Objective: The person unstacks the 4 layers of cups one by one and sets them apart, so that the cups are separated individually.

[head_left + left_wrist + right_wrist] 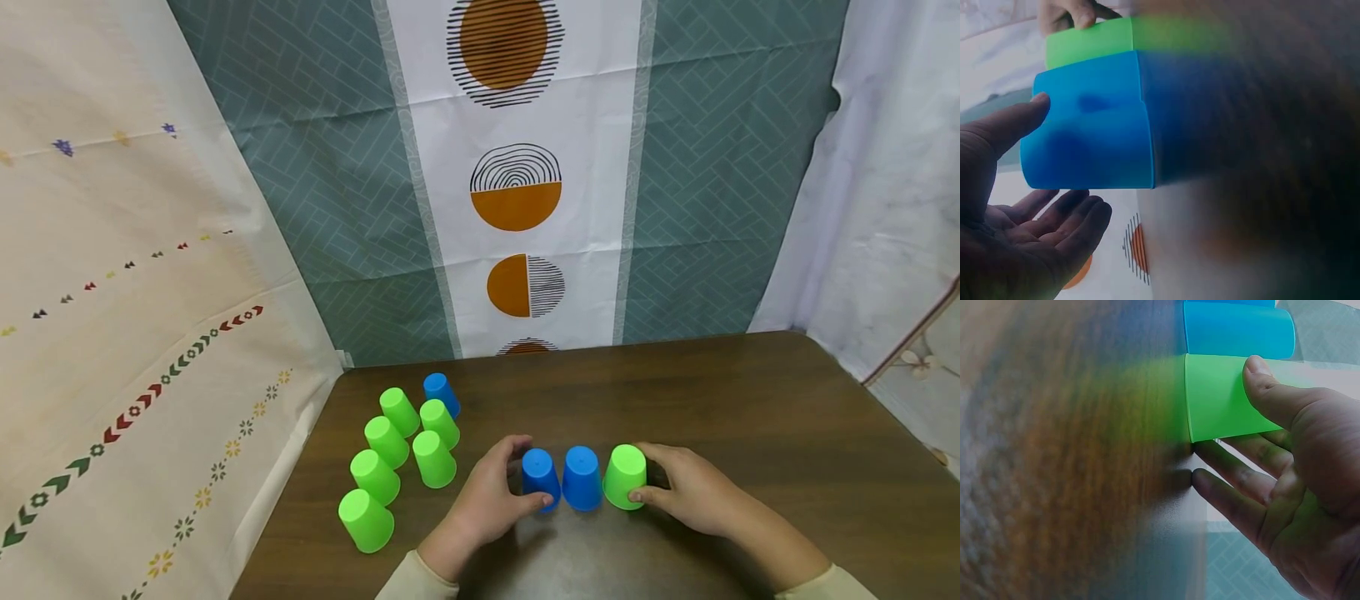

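Observation:
Three upside-down plastic cups stand side by side on the table: a blue cup [540, 477] at the left, another blue cup [582, 478] in the middle and a green cup [624, 477] at the right. My left hand [495, 487] is around the left blue cup, its thumb at the near side. In the left wrist view, the fingers [1072, 222] are spread loosely, apart from the cup wall. My right hand [690, 490] holds the green cup, with the thumb [1259, 369] on its near side and fingers partly hidden behind it.
Left of my hands, several upside-down green cups [366, 521] stand in two slanting rows on the brown wooden table [720, 400]. One more blue cup [442, 395] is at the far end. Patterned cloths [360, 167] hang behind the table and at its sides.

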`<move>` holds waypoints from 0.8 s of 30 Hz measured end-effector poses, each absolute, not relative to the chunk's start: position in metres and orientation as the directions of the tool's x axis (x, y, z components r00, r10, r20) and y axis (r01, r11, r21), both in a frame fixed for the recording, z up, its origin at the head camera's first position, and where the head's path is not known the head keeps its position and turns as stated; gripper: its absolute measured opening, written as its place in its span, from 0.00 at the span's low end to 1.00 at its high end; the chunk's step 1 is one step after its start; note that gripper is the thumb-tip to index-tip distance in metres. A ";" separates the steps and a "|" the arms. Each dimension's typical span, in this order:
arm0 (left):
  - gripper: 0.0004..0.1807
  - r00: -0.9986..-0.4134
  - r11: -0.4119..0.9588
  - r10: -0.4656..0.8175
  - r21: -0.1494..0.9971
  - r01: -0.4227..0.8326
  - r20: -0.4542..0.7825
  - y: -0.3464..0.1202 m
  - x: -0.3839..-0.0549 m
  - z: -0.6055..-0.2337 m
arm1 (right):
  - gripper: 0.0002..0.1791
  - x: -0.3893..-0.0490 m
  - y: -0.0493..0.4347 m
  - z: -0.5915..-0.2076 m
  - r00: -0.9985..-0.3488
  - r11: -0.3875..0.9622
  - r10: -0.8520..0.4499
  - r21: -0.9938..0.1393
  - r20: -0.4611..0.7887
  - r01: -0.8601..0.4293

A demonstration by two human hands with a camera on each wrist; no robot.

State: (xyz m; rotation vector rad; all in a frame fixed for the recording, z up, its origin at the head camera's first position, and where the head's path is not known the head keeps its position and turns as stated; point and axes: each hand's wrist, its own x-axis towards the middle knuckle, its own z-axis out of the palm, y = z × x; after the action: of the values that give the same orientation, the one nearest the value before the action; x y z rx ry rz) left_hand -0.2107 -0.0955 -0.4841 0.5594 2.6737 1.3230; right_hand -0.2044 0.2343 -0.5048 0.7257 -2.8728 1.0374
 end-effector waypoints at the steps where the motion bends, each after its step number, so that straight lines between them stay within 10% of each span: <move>1: 0.41 -0.927 0.556 0.370 0.783 0.279 0.067 -0.095 -0.211 -0.485 | 0.36 -0.204 0.234 -0.505 -0.894 0.676 -0.421 -0.603 0.156 -0.424; 24: 0.26 -0.931 0.565 0.345 0.767 0.305 0.116 -0.105 -0.211 -0.485 | 0.35 -0.204 0.234 -0.505 -0.888 0.672 -0.428 -0.597 0.169 -0.438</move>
State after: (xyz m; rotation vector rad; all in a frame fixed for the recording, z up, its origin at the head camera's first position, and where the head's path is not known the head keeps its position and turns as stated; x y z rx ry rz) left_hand -0.2115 -0.1052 -0.4848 0.5688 2.7374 1.3275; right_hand -0.2040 0.2339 -0.5050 0.7409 -2.8586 1.0269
